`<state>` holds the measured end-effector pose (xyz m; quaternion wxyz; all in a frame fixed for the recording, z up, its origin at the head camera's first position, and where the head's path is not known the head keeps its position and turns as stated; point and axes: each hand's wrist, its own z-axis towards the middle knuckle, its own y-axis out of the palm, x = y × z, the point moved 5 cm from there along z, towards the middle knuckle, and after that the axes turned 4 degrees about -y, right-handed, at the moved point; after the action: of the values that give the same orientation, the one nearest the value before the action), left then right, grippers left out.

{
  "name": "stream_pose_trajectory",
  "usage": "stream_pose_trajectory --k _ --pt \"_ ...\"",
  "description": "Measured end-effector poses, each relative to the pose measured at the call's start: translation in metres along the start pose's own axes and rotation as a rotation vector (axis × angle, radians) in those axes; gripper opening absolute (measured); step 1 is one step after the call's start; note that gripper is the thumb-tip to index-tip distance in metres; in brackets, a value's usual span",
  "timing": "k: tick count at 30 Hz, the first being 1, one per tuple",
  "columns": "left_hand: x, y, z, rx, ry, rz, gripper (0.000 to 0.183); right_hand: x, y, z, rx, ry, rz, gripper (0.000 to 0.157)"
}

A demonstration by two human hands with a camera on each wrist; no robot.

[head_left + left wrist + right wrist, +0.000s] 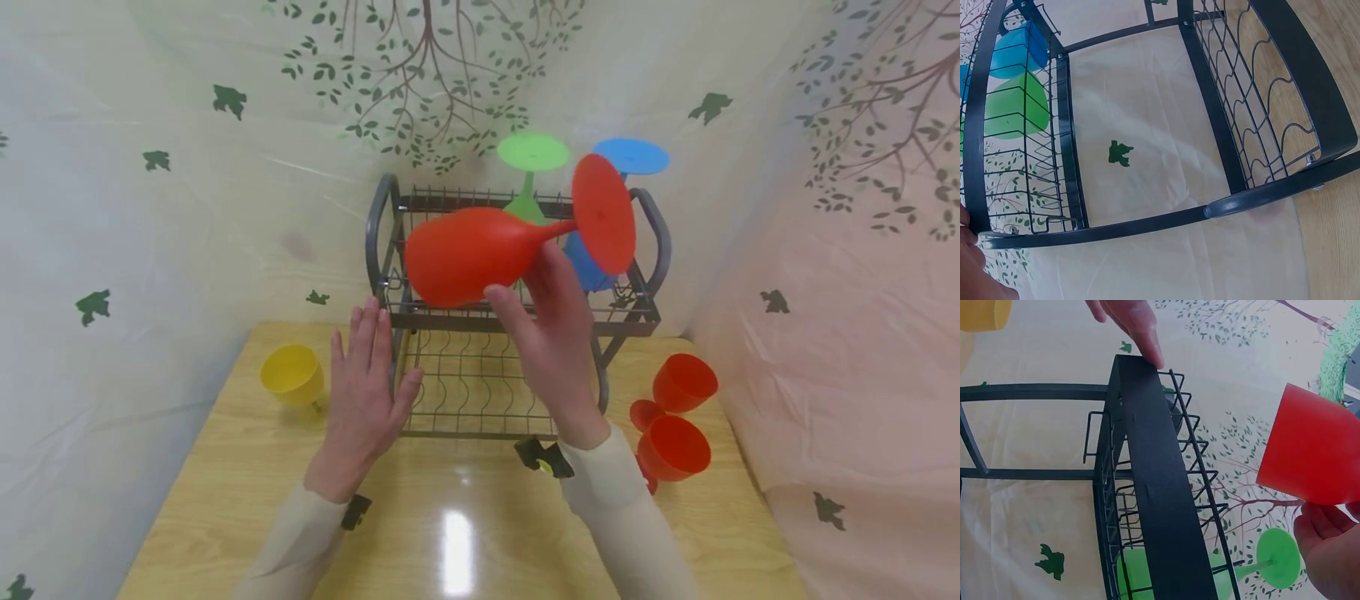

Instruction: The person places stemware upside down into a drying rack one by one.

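In the head view my right hand [558,342] grips a red plastic wine glass [468,254] near its stem. The glass lies tilted on its side above the top tier of a dark metal dish rack [517,322], bowl to the left, foot to the right. My left hand [362,383] has its fingers straight, fingertips at the rack's left front corner; the right wrist view shows those fingers [1144,337] on the rack's end. A green wine glass [532,152] and a blue wine glass [632,157] stand upside down in the top tier, partly hidden by the red one.
Two more red wine glasses [685,382] [677,450] stand on the wooden table [405,517] right of the rack. A yellow wine glass [291,375] stands to its left. The rack's lower tier [468,375] has wavy wires. A leaf-patterned sheet [187,250] hangs behind.
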<state>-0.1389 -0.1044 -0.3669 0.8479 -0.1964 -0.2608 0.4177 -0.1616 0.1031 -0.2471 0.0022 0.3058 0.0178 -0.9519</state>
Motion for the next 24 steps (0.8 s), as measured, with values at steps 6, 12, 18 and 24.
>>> stream_pose_trajectory --k 6,12,18,24 --pt "0.001 0.001 -0.001 -0.018 -0.011 0.008 0.076 0.002 0.006 0.016 -0.023 -0.045 -0.044 0.057" --pt "0.001 0.001 0.0 -0.018 -0.019 -0.002 0.076 0.01 0.011 0.03 -0.03 0.001 -0.075 0.06" --pt "0.002 0.0 0.0 -0.007 -0.019 -0.005 0.077 0.022 0.014 0.038 -0.048 0.139 -0.094 0.062" --pt "0.003 0.0 0.0 0.005 -0.01 0.001 0.076 0.034 0.019 0.048 -0.107 0.219 -0.105 0.065"
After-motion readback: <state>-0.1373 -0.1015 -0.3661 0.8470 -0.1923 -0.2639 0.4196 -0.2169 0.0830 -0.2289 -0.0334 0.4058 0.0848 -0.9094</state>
